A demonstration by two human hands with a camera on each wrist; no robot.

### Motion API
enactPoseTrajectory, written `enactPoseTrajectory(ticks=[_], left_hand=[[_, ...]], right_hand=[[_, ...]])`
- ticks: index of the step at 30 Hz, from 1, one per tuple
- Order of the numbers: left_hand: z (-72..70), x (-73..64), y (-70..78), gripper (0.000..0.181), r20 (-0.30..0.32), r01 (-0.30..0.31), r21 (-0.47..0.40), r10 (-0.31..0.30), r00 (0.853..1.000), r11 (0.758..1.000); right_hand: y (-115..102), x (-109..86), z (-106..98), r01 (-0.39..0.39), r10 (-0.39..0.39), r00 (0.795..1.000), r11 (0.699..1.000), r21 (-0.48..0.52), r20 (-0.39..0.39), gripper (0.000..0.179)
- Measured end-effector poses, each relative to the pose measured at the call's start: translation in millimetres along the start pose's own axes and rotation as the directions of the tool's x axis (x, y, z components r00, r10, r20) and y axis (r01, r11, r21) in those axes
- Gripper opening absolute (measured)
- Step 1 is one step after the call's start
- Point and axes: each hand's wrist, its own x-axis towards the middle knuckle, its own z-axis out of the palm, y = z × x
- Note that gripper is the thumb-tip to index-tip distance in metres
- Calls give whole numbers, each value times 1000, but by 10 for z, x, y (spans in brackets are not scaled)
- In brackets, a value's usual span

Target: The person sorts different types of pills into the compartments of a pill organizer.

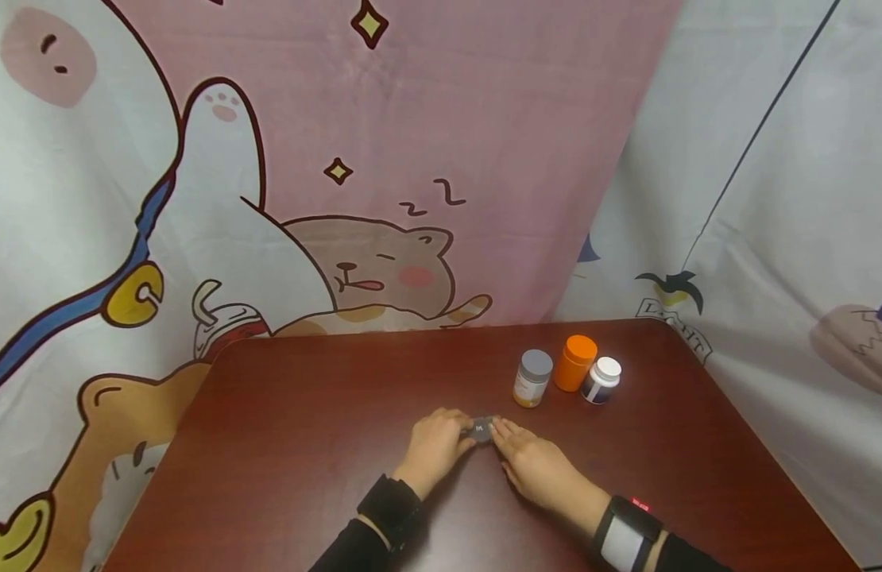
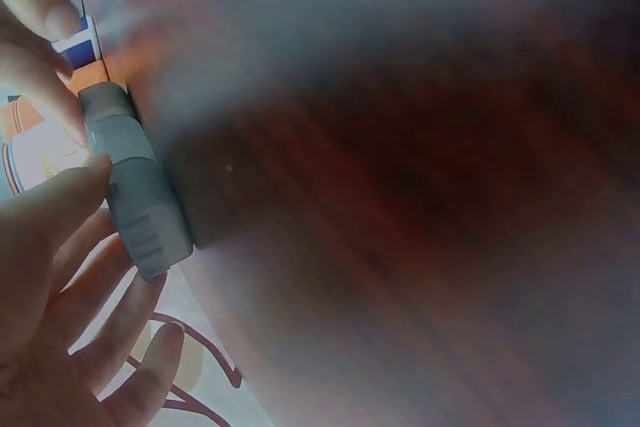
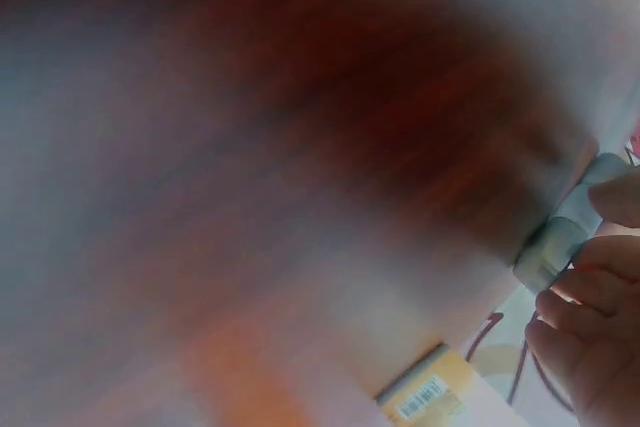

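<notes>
A small grey object point(image 1: 481, 430) with a pale marking on top lies between the hands on the table; its kind cannot be told. In the left wrist view this grey piece point(image 2: 135, 177) shows a paler middle band and a ribbed end. The left hand point(image 1: 435, 450) pinches its left end between thumb and fingers. At the opposite end, the right hand point(image 1: 539, 470) holds it with thumb and fingertips. In the right wrist view the right hand point(image 3: 590, 317) shows only partly, at the edge beside the grey piece point(image 3: 568, 227).
Beyond the right hand stand a grey-lidded jar point(image 1: 531, 380), an orange bottle point(image 1: 574, 364) and a white-capped bottle with a dark label point(image 1: 601, 381). The brown table point(image 1: 326, 397) ends at a printed cloth backdrop point(image 1: 484, 103).
</notes>
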Motion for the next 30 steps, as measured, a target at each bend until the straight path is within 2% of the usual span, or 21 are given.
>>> enactPoseTrajectory(ticks=[4,9,12,16,21,26,30], left_hand=[[0,-28,-2,28,-1,1,-13,-1,1000,1000],[-62,-27,22,32,24,7,15,-7,1000,1000],[-104,-25,37,37,47,37,18,-38,998,999],[-86,-13,14,39,64,82,-22,-80,995,996],[-60,-8,-26,37,55,90,-44,-87,995,995],[-39,-7,-38,36,59,67,4,-67,996,998],[-45,-1,-43,37,53,48,41,-50,997,998]], right_hand=[[-25,-6,27,14,-14,1000,999,-32,-4,49],[-21,29,49,-3,1,999,999,-44,-38,47],[-22,87,41,-23,21,997,999,-40,-68,43],[-22,187,9,-55,48,991,997,-49,-122,35],[-40,326,35,-14,-7,988,991,-133,-156,33],[-63,420,117,28,-56,988,981,-193,-145,40],[-73,467,155,29,-62,983,982,-187,-172,33]])
